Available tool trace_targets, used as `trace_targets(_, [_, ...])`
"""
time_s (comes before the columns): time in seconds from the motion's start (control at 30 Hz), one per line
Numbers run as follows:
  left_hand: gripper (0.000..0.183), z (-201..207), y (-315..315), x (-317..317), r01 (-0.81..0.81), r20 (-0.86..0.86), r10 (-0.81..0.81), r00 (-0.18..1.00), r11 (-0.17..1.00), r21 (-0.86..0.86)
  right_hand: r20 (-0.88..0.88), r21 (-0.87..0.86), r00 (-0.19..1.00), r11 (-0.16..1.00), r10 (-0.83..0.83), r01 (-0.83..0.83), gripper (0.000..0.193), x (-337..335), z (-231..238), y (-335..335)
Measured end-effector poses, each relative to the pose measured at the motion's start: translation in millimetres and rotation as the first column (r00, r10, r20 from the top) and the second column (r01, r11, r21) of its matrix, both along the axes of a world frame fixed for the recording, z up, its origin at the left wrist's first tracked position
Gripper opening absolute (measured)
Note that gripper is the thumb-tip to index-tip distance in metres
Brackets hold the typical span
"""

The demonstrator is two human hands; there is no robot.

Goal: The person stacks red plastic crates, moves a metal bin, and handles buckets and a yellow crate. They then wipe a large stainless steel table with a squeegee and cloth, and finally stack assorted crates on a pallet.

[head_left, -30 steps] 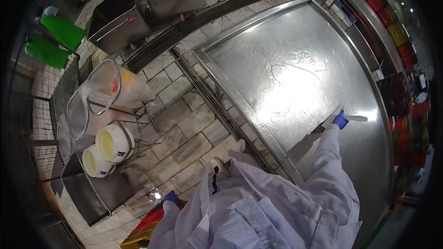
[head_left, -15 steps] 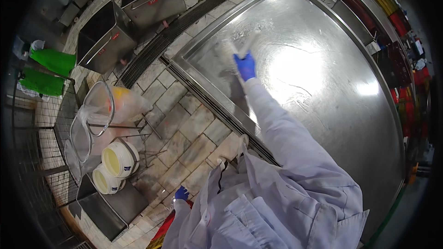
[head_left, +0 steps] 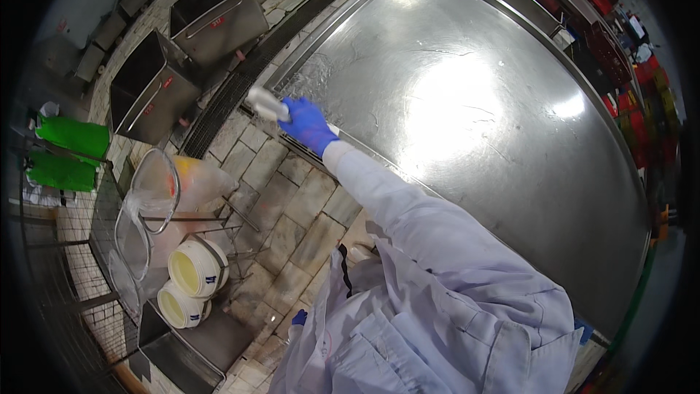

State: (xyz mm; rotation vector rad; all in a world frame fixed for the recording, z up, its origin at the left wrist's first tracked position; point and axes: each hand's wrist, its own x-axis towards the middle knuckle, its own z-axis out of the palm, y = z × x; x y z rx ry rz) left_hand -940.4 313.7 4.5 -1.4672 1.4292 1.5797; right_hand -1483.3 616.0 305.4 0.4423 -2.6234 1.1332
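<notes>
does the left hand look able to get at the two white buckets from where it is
Probably not without a step or lean: the left hand, only partly visible beside the coat, has tiled floor between it and the white buckets, though nothing tall seems to block the way.

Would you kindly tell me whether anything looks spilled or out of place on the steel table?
What looks like clear liquid lies on the steel table, near its left edge by the right hand; its ripples stand out against the smoother metal.
</notes>
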Motion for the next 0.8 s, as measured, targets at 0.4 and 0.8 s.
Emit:
trace_targets(0.4, [0.044,6.8,-8.3,-29.4,-0.093,0.043,0.091,0.995,0.995,0.046,0.316,-0.566,0.503,0.265,-0.805,0.78,0.025,123.7,-22.2,365.7])
trace_targets(0.8, [0.041,34.4,-30.2,-67.0,0.003,0.081,-0.002,0.997,1.0,-0.009,0.343,-0.475,0.503,0.316,-0.794,0.822,0.042,86.1,-78.9,422.7])
